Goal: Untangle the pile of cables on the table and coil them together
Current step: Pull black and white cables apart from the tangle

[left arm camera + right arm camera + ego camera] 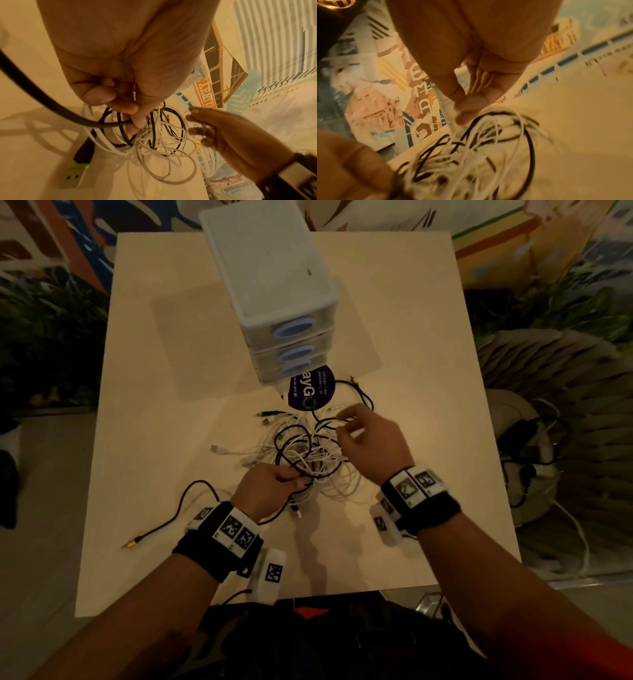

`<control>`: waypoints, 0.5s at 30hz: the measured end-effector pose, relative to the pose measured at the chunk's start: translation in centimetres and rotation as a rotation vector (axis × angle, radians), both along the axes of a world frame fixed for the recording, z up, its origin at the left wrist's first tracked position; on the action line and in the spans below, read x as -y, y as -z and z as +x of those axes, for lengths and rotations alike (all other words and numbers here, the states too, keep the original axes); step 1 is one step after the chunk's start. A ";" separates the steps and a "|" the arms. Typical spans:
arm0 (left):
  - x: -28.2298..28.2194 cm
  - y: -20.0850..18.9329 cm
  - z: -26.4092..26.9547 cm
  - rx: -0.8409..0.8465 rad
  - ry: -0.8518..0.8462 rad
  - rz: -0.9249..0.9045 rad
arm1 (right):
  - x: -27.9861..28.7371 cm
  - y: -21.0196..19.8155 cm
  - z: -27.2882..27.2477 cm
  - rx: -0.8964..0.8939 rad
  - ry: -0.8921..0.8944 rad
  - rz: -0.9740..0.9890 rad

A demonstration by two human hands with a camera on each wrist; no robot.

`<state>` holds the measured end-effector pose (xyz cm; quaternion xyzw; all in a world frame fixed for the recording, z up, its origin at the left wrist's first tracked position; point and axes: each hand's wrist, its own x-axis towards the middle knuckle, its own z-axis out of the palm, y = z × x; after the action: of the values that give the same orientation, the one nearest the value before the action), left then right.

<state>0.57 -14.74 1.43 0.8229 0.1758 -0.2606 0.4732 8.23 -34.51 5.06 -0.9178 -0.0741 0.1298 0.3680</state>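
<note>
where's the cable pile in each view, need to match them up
Head: cable pile at table centre, between the left hand and right hand, in front of the drawers.
Left wrist: lower centre, hanging from the left hand's fingers.
Right wrist: bottom centre, blurred, below the right hand.
Shared landmark: the left hand gripping the pile, seen in all three views.

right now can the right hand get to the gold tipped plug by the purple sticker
Probably yes. The right hand hovers over the tangle, pinching a white cable, and the gold-tipped plug lies on bare table just beyond it, nothing between; it would likely need to let go first.
</note>
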 end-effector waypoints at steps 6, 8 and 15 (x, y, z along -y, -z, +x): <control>0.0 0.2 -0.2 0.039 -0.056 -0.005 | -1.5 0.5 4.8 0.222 -0.361 -0.356; -0.1 0.2 0.1 0.051 -0.060 0.020 | -1.7 1.3 5.0 0.143 -0.459 -0.413; -0.4 0.9 0.4 0.112 -0.166 -0.003 | -0.5 2.5 4.4 0.079 -0.374 -0.106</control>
<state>0.98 -14.39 0.50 0.8182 0.2161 -0.1742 0.5036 12.59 -34.05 2.58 -0.9105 -0.2508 0.1634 0.2854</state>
